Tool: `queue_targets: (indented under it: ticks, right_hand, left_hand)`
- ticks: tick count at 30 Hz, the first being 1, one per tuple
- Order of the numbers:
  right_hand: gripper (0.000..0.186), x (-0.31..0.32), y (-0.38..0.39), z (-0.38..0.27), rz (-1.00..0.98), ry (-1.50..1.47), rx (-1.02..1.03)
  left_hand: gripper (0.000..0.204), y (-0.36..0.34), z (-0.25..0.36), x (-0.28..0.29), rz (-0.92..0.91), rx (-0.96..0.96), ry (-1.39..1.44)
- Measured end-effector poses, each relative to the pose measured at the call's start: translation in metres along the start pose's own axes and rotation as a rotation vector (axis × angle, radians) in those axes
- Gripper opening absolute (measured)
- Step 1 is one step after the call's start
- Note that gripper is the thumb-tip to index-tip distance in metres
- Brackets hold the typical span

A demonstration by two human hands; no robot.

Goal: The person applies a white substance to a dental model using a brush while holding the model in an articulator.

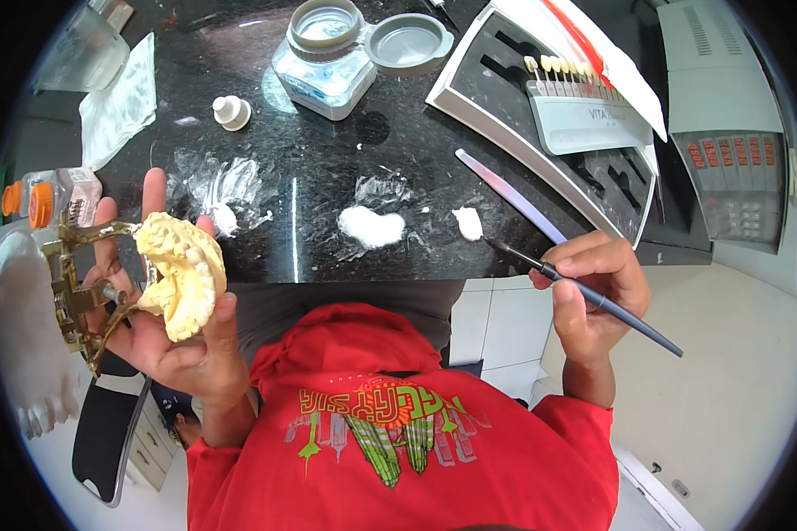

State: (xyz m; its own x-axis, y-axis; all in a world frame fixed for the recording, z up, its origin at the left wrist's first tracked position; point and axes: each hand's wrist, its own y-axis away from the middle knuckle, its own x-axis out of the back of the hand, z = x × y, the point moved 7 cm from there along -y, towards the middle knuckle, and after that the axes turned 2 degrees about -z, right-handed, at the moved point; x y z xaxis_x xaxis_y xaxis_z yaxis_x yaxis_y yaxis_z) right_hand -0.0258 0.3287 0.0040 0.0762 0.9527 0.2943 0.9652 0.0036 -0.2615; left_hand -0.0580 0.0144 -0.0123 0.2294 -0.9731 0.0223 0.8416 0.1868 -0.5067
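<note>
In my left hand [179, 356] rests a yellow plaster dental cast [205, 265] mounted on a brass articulator [80, 296]. My thumb presses against the cast's side while several fingers extend behind it. My right hand [598, 288] pinches a slim brush [636, 326] with a dark blue-grey handle. Its dark tip points left, at the edge of a small pinkish-white mound [468, 224] on the black counter; whether it touches is hard to tell. Left of that lies a larger white powder pile [372, 227], and a smaller white dab [226, 220] sits near the cast.
A square jar [328, 84] with its grey lid flipped back stands at the rear. Nearby are a white cap [232, 112] and a tissue [119, 111]. A lilac stick-like tool [509, 195] lies beside a tooth shade guide [584, 115] in its case. Orange-capped bottles [66, 195] stand left.
</note>
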Motion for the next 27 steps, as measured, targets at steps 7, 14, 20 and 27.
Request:
queue_targets:
  ticks: [7,14,20,27]
  right_hand:
    - [0.015,-0.002,0.001,-0.001,0.009,0.075,-0.008]
    - [0.015,-0.003,0.001,-0.002,-0.005,0.112,0.0]
    - [0.016,-0.003,-0.001,-0.004,-0.017,0.085,0.036]
    - [0.024,-0.021,-0.009,-0.029,0.021,-0.167,0.21]
  left_hand:
    - [0.082,0.0,0.001,0.0,-0.027,0.004,-0.003]
    - [0.083,-0.001,0.001,-0.001,-0.02,0.003,0.003]
    - [0.086,-0.001,0.002,0.001,-0.022,-0.002,-0.027]
    - [0.093,-0.001,-0.008,0.011,-0.05,-0.05,0.137]
